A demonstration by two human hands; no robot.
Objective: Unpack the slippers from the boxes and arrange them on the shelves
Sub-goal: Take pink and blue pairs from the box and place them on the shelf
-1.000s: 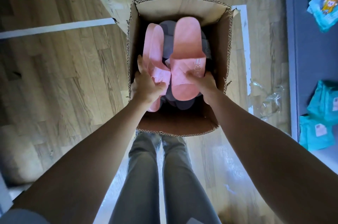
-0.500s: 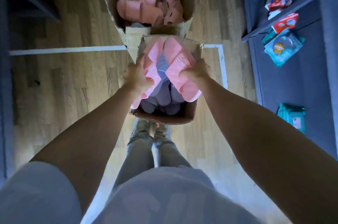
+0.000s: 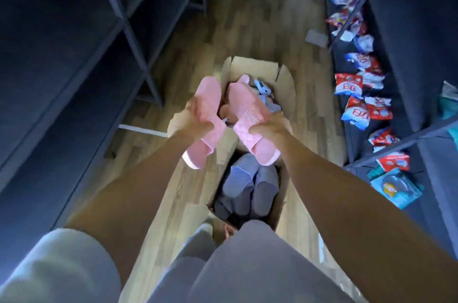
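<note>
The left hand (image 3: 195, 120) has its fingers curled round the strap of one pink slipper (image 3: 209, 94), and the right hand (image 3: 266, 126) grips the strap of the other pink slipper (image 3: 244, 102). The pair is held up side by side, not touching. Below the hands, on the wood floor (image 3: 223, 30), an open cardboard box (image 3: 282, 203) holds grey slippers (image 3: 262, 186). Just beyond the hands a second open box (image 3: 252, 67) shows pink and pale blue slippers inside. Dark shelves (image 3: 62, 67) stand to the left of the left hand. To the right of the right hand, more shelving carries red-and-blue packets (image 3: 348, 83).
</note>
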